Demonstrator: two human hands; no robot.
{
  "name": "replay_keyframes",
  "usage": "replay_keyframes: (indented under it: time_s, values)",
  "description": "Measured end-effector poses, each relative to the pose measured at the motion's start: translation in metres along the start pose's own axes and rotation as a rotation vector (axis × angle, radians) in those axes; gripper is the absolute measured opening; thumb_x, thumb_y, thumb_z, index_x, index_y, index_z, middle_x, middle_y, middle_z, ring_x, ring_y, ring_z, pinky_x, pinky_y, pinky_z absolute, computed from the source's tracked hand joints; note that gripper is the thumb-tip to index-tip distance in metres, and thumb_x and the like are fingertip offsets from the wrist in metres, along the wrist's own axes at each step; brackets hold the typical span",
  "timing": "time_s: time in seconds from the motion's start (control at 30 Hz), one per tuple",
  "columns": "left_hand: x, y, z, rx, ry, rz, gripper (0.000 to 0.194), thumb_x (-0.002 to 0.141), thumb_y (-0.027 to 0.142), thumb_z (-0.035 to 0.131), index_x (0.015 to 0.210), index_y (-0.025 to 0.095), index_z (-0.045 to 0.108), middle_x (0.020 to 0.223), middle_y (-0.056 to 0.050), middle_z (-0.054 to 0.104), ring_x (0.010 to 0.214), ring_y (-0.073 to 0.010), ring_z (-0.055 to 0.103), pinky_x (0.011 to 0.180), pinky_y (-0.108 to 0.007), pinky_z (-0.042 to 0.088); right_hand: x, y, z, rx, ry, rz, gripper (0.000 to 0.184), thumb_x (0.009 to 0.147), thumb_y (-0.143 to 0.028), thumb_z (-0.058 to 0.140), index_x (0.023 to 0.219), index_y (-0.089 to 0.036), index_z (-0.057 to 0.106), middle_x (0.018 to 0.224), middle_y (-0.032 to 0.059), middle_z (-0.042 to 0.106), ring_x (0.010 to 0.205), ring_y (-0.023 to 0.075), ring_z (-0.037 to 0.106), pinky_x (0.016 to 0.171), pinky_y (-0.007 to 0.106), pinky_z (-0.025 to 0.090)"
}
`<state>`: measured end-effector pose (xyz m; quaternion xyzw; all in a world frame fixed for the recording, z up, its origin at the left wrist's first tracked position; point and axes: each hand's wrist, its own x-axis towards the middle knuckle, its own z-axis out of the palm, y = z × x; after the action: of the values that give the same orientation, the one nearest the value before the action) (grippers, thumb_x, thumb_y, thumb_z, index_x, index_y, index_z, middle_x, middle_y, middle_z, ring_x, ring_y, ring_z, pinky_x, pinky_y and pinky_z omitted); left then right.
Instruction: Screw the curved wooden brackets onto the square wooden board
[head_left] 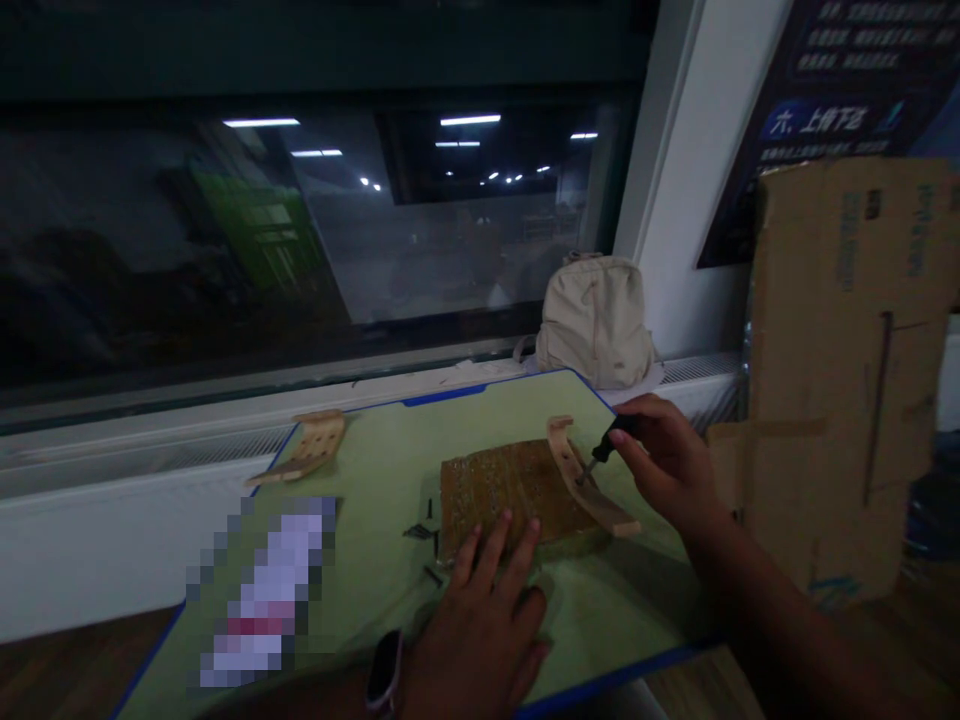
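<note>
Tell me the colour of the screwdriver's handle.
The screwdriver's handle is black, partly covered by the right hand; the head view shows it.
</note>
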<state>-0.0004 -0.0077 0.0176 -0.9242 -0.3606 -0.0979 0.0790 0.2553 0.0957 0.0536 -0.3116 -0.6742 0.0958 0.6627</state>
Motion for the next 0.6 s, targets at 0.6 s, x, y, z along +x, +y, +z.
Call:
replay_keyframes:
  time_s: [0.6]
  values:
    - [-0.0046,-0.0016,0.0018,-0.046,0.0,0.014,0.028,0.1,0.047,0.057,0.109,0.02,0.062,0.167,-0.016,0.022,0.153,-0.0426,0.018,0.116,-0.066,0.028,-0.0001,-0.0019,0.0006,0.058,-0.055,-0.004,0.022,0.088,-0.034,0.072,0.109,-0.028,0.07,0.097,0.0042,0.068,0.088,0.0178,0.069,0.073,0.032,0.061]
